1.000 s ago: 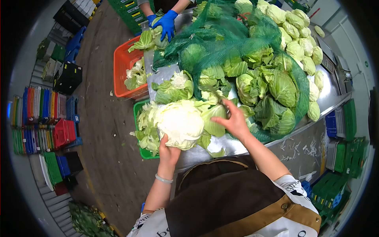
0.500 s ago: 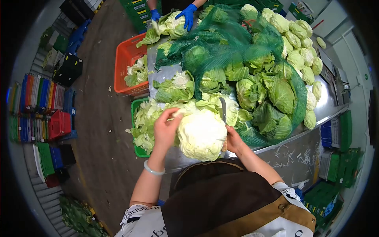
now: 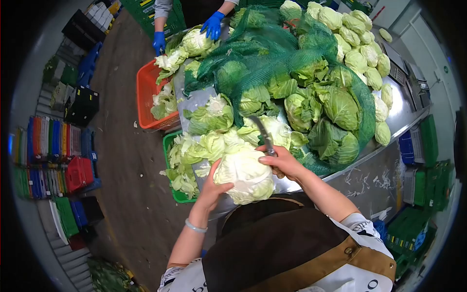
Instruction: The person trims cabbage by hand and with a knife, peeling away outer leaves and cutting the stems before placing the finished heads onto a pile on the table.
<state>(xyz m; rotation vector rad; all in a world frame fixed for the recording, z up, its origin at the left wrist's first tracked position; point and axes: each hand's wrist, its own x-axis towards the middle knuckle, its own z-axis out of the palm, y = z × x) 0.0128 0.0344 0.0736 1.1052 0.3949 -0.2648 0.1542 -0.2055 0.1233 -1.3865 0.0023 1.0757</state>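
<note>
A pale trimmed cabbage [image 3: 244,176] is held close in front of my apron, its cut stem end partly facing up. My left hand [image 3: 213,189] is closed round the cabbage's left side, thumb lying across the front. In my right hand [image 3: 286,164] is a knife with a curved blade [image 3: 261,129], which points up and away from me. My right thumb and fingertips also touch the cabbage's right edge. Loose outer leaves [image 3: 214,146] lie just beyond the cabbage, and more leaves fill a green crate [image 3: 168,146] to the left.
Untrimmed cabbages [image 3: 343,104] lie under green netting [image 3: 272,63] on the metal table [image 3: 396,109]. Trimmed heads [image 3: 357,61] are piled at the back right. An orange crate [image 3: 144,97] holds leaves. Across the table, a co-worker's blue-gloved hands [image 3: 212,25] handle another cabbage.
The cabbage has turned in my hands. My left hand has shifted from leaves at its top to its side. The knife has tilted leftward. The co-worker's left-side hand moved down with leaves.
</note>
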